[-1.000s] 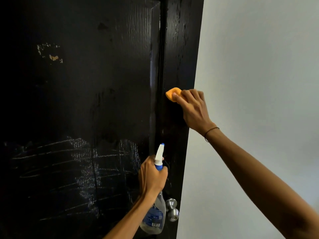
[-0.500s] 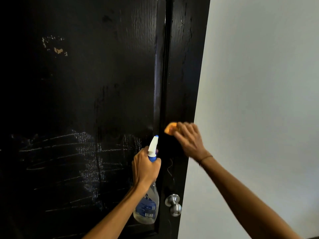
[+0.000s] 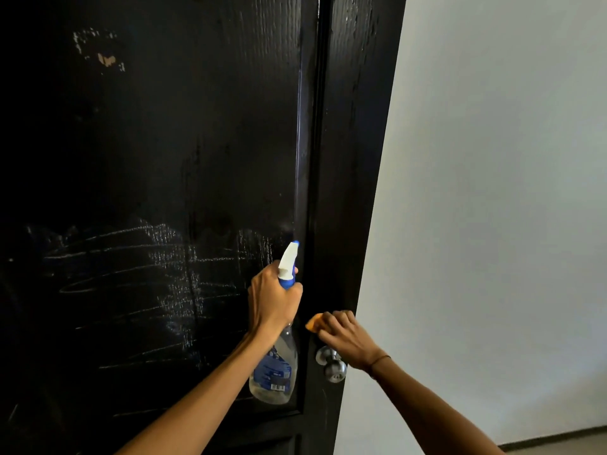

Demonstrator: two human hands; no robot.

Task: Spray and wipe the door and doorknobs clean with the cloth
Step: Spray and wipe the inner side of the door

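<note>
While the left hand (image 3: 274,298) grips the spray bottle (image 3: 274,372) left of the doorknob (image 3: 331,364), the right hand (image 3: 345,336) presses the orange cloth (image 3: 312,323) against the black door (image 3: 197,159). Its curled fingers hold the cloth just above the doorknob.

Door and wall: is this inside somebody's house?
Probably a room at home: a black wooden door with a round metal doorknob, a plain white wall, and a strip of floor below.

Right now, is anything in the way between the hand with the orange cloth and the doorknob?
Nothing visible. The right hand presses the orange cloth on the door just above the doorknob, with bare door between. The spray bottle, in the left hand, hangs off to the side.
</note>
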